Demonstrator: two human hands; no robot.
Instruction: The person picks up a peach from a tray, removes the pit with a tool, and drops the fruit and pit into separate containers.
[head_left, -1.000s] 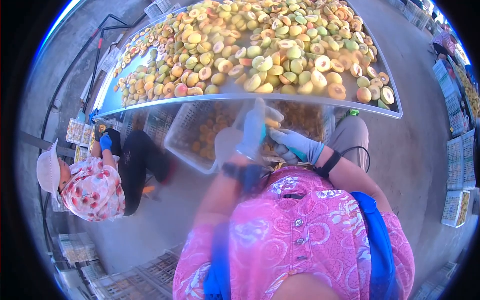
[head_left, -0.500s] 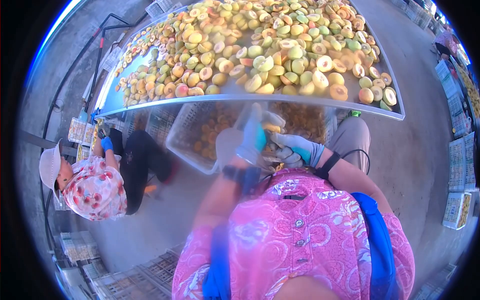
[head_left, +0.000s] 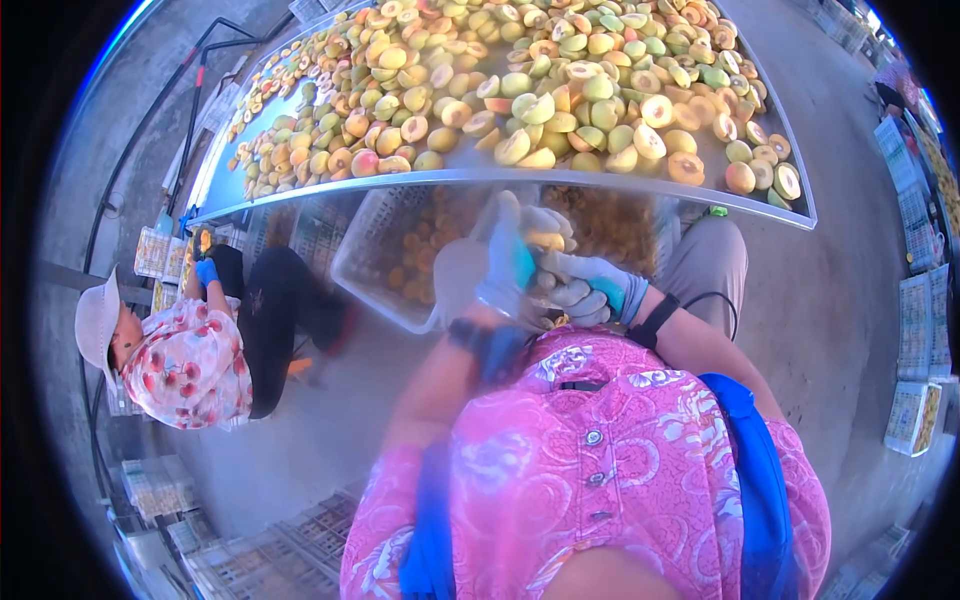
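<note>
Fruit piece: the fruit piece point(head_left: 545, 240) is small and yellow-orange, its visible side smooth and rounded; gloved fingers cover much of it, so its cut face cannot be made out.
Place: on the person's side of the table's near edge, around the middle of that edge, between the two hands.
Left hand: the left hand point(head_left: 512, 262), in a pale glove with a teal patch, has its fingers bent around the fruit piece.
Right hand: the right hand point(head_left: 585, 285), gloved alike, is partly closed just beside the left, fingers curled; whether it grips anything cannot be told.
Table: the table point(head_left: 455, 178) has a metal rim and carries a thick spread of fruit halves point(head_left: 648, 142), yellow, green and blushed red, some cut side up with brown-tinged centres.
Near right corner: several halves lie close to the rim, cut faces pale to orange.
Crates: below the near edge, a white crate point(head_left: 350, 262) holds orange fruit; more fruit point(head_left: 600, 232) lies to its right.
Co-worker: a person point(head_left: 190, 370) in a pale hat sits off to the left, with a blue glove.
</note>
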